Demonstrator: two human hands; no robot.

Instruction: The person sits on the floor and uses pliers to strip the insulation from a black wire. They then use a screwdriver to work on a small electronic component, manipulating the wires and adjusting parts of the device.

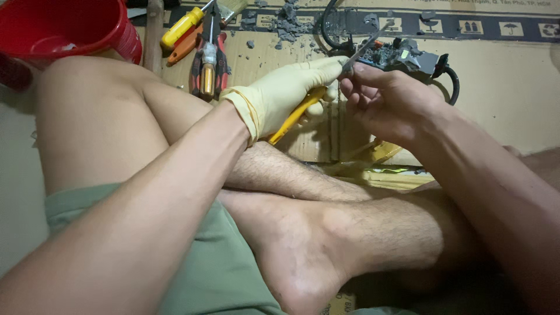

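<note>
Left hand, gloved: grips yellow tool, fingertips pinch blade. Right hand, bare: fingers closed on blade's lower end. Blade at 12 o'clock, above shins. Black device w/ cable behind, 1 o'clock. Screwdrivers, red bucket at 10–11 o'clock, on cardboard.

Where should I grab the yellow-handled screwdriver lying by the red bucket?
Take the yellow-handled screwdriver by its thick yellow handle, coming from above. It lies flat on the cardboard, slanting up to the right, with the handle end nearest the red bucket and clear on top. The orange tool lies close alongside, so pinch across the handle from overhead.
</note>
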